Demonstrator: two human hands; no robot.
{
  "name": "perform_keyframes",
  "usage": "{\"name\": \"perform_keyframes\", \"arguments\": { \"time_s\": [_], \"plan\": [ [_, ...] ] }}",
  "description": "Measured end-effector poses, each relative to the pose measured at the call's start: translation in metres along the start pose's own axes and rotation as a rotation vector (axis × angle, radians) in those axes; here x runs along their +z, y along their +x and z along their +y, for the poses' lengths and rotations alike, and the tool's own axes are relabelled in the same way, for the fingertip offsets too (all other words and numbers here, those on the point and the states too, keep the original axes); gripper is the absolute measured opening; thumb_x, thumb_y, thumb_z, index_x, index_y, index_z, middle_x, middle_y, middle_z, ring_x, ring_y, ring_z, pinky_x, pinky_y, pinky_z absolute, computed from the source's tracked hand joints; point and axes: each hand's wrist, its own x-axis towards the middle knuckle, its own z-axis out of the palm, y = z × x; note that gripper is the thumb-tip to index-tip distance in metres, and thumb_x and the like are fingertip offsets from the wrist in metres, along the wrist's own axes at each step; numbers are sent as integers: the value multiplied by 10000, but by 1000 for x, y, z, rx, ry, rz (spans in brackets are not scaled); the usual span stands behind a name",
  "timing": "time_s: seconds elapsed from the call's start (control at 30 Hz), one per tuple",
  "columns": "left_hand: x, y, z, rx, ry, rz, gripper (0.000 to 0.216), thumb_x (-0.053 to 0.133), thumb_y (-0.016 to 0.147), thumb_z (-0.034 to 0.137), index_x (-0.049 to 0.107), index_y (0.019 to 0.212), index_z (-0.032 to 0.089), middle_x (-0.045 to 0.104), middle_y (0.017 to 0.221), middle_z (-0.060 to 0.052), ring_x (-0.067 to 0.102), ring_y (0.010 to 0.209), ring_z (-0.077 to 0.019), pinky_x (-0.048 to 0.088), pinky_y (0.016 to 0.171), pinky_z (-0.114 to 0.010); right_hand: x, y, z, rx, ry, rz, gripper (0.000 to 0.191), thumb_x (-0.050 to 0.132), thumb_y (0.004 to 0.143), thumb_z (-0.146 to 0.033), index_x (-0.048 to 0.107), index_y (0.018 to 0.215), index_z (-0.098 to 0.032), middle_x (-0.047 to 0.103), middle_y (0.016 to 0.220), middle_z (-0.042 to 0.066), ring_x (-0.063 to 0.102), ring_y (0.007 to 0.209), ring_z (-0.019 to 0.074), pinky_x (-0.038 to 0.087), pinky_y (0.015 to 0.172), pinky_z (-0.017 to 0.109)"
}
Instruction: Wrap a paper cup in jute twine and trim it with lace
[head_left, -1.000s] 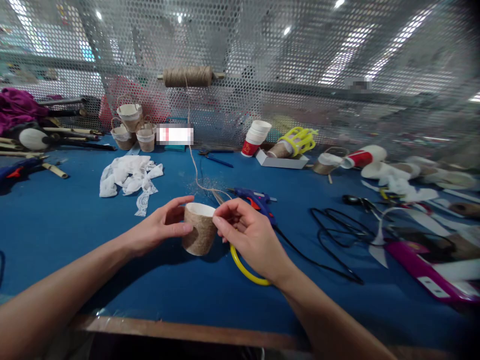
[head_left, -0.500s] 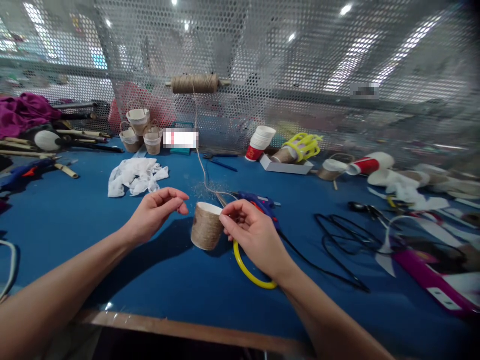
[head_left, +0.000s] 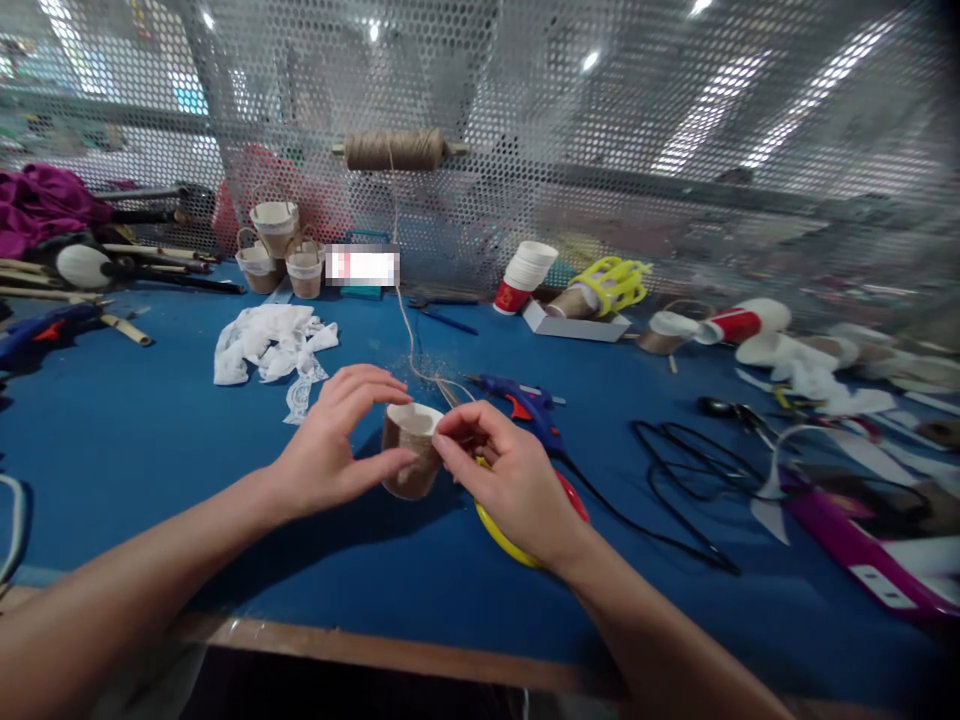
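Of the person's two hands, the left hand [head_left: 351, 430] curves half open around one brown-wrapped cup [head_left: 414, 478], hold unclear; the right hand [head_left: 501, 470] pinches its rim. Three handled baskets [head_left: 276, 240] cluster behind.

Perforated metal screen [head_left: 300, 80], blue tabletop [head_left: 450, 580], ceiling lights [head_left: 590, 61]

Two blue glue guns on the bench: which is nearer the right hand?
The glue gun just beyond the right hand; the other gun lies at the picture's left edge, by a short stick.
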Motion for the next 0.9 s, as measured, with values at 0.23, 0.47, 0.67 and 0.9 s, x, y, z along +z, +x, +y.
{"name": "perform_keyframes", "arguments": {
  "time_s": [0.23, 0.47, 0.67, 0.9],
  "plan": [
    [12, -3, 5, 73, 92, -85, 62, 579, 762, 195, 584, 824, 194, 645, 951, -83, 478, 1107, -254, 348, 955, -436, 2, -3, -5, -97, -104, -35, 15, 518, 826, -200, 524, 831, -213, 607, 772, 5, 574, 663, 117, 474, 592, 238],
    [11, -4, 8, -6, -13, -84, 64, 548, 756, 149, 550, 712, 196, 634, 900, -78, 495, 1081, -255, 362, 940, -442, 5, -4, -6, -143, -154, -22, 75, 523, 827, -208, 541, 900, -211, 618, 833, 23, 576, 694, 131, 482, 627, 265],
    [8, -4, -3, -165, -194, -43, 58, 552, 766, 177, 543, 711, 195, 615, 903, -63, 489, 1080, -231, 341, 960, -430, 4, -5, -4, -190, -129, 54, 243, 530, 800, -174, 492, 1035, -223, 528, 1099, 64, 491, 569, 74, 449, 490, 233],
    [2, -3, -7, -364, -448, -86, 93, 565, 783, 248, 572, 721, 180, 605, 939, -58, 463, 1133, -225, 268, 1010, -411, 0, 2, 1, -131, -220, 116, 77, 515, 811, -174, 549, 879, -186, 565, 916, 52, 520, 657, 120, 475, 599, 273]
  ]
}}
